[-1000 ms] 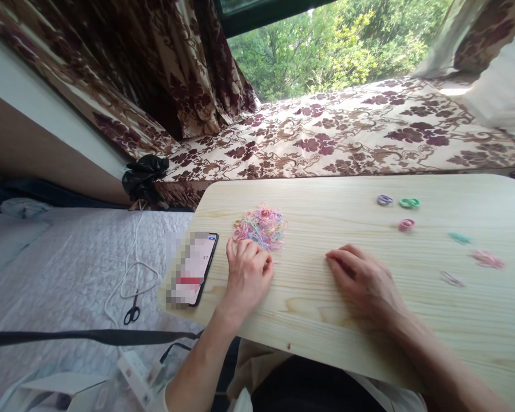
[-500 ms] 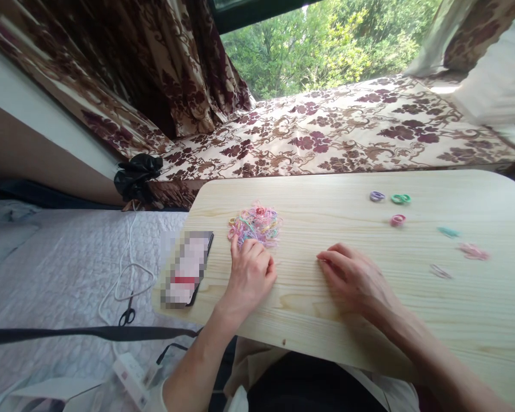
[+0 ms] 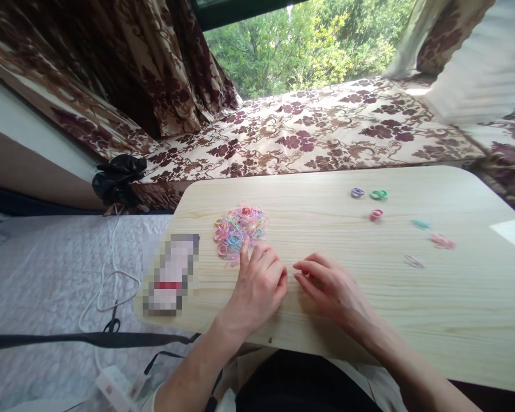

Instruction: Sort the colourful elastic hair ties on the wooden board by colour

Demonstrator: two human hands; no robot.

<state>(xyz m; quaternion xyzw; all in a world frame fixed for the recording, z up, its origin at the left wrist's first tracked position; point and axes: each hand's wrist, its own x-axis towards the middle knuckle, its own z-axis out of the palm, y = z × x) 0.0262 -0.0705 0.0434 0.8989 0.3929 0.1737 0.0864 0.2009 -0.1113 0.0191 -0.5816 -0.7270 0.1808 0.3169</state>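
Observation:
A tangled pile of small pastel elastic hair bands [image 3: 240, 226] lies on the left half of the light wooden table. My left hand [image 3: 261, 283] is just in front of the pile, its forefinger pointing towards it and the other fingers curled in to the thumb. Whatever those fingers hold, if anything, is hidden. Close by on the right, my right hand [image 3: 337, 289] rests low over the table. A small gap shows between its thumb and forefinger, with nothing visible in it. The two hands do not touch.
Sorted at the right are a purple hair tie [image 3: 357, 193], a green one [image 3: 378, 194], a dark pink one [image 3: 376, 214], and small groups of teal bands [image 3: 420, 224], pink bands [image 3: 442, 241] and pale bands [image 3: 414, 261]. A blurred-out phone-like object [image 3: 171, 274] lies at the left edge.
My left hand has drawn back from the pile towards the right, and my right hand has come nearer to it. The whole view has shifted a little.

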